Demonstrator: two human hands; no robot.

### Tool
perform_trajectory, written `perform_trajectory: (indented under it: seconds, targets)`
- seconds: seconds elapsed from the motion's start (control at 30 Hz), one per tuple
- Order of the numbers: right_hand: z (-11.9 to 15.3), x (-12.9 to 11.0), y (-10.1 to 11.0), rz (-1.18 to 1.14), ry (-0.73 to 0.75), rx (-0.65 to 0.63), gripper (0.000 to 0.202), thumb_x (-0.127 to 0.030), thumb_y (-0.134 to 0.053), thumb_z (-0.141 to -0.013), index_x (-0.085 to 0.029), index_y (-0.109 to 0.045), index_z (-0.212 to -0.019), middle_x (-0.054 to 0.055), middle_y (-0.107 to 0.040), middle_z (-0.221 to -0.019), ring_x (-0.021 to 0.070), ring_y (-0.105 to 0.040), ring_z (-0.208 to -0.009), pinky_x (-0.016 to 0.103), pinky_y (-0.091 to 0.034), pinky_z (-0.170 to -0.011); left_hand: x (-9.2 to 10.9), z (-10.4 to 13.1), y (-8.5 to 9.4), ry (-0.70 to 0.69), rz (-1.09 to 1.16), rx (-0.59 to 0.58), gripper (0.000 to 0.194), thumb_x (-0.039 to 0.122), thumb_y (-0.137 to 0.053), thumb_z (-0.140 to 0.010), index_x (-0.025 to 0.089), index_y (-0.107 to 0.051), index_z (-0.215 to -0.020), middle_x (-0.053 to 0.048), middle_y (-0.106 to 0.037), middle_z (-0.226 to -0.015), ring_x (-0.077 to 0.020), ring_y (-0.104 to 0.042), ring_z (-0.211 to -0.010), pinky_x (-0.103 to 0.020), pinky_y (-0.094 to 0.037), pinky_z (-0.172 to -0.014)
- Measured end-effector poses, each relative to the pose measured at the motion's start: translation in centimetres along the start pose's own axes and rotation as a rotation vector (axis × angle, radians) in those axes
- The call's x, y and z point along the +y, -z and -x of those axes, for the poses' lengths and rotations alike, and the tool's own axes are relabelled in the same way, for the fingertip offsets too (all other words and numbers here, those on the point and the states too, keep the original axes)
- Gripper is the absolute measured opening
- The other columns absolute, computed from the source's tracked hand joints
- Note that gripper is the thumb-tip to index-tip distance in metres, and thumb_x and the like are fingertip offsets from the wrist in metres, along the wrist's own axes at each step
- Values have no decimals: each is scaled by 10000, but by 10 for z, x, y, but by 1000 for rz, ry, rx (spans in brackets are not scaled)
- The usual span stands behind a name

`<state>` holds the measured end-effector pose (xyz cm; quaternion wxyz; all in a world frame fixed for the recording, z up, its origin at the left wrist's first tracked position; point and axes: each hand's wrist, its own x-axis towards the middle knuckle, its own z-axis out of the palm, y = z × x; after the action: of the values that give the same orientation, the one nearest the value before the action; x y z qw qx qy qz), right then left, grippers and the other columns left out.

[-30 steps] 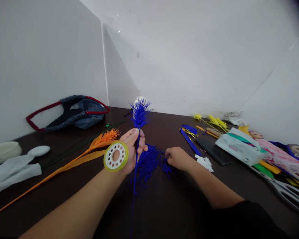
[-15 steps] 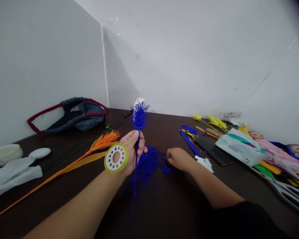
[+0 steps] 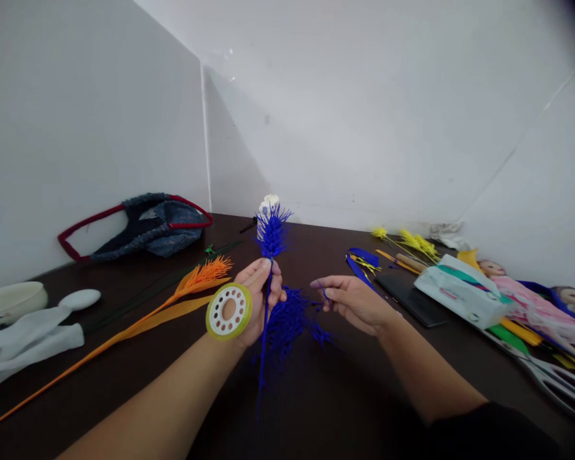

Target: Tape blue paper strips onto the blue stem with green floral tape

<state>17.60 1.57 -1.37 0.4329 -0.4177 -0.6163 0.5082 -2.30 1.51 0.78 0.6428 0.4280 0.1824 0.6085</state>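
Observation:
My left hand (image 3: 259, 297) is closed around the stem of a blue artificial wheat ear (image 3: 273, 235), which stands upright with its bristly head above my fingers. A roll of yellow-green tape (image 3: 229, 311) with a white holed core rests against the same hand near the wrist. My right hand (image 3: 357, 300) hovers to the right, its thumb and index finger pinching a small blue piece (image 3: 325, 294). Beneath and between the hands lies a pile of blue bristly pieces (image 3: 287, 322), partly hidden by my left hand.
To the left lie an orange wheat stalk (image 3: 204, 275), a white cloth (image 3: 29, 338), a bowl (image 3: 14, 300) and a denim bag (image 3: 158, 223). On the right are a black flat object (image 3: 411, 299), a tissue pack (image 3: 462, 287), dolls (image 3: 531, 291), scissors (image 3: 551, 380) and yellow wheat ears (image 3: 418, 243).
My right hand has lifted from the pile's right edge and turned, now showing a small blue piece in its pinch. My left hand still holds the wheat ear, nearly unmoved.

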Motion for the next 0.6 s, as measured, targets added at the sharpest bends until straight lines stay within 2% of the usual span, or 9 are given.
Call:
perform_trajectory:
  seconds: [0.07, 0.23, 0.37, 0.5, 0.6]
  targets:
    - [1, -4, -10, -252, -25, -29, 196, -264, -669, -708, -140, -659, -859, 13, -576, -713, 98, -492, -604, 253, -430, -614, 0, 1, 0, 4, -9, 1, 187, 309, -553, -818, 150, -532, -721, 67, -450, -481, -37, -363, -384, -190, -414, -488]
    - [1, -9, -31, -440, -24, -74, 126, -272, -660, -734, -157, -618, -768, -17, -547, -619, 95, -493, -569, 231, -409, -567, 0, 3, -1, 20, -21, 20, 215, 341, -565, -805, 152, -529, -709, 64, -453, -480, -41, -374, -395, -183, -406, -482]
    - [-1, -23, -41, -472, 19, -94, 106, -260, -638, -752, -161, -605, -771, 9, -589, -690, 133, -567, -667, 252, -450, -579, 2, 4, -4, 32, -56, 31, 240, 375, -568, -792, 157, -531, -699, 64, -448, -460, -51, -383, -389, -197, -411, -488]
    - [-9, -50, -51, -439, 124, -127, 67, -232, -605, -780, -169, -616, -800, -4, -602, -660, 110, -568, -587, 257, -463, -564, 4, 3, -4, 67, -61, 69, 250, 393, -562, -789, 164, -523, -696, 65, -428, -441, -63, -383, -388, -191, -378, -451]
    - [-16, -67, -61, -330, 273, -44, 47, -211, -611, -768, -187, -630, -803, -2, -626, -681, 108, -568, -591, 267, -466, -582, 3, 0, -2, 51, -33, 83, 238, 376, -556, -797, 162, -520, -701, 70, -425, -451, -50, -333, -369, -195, -375, -446]
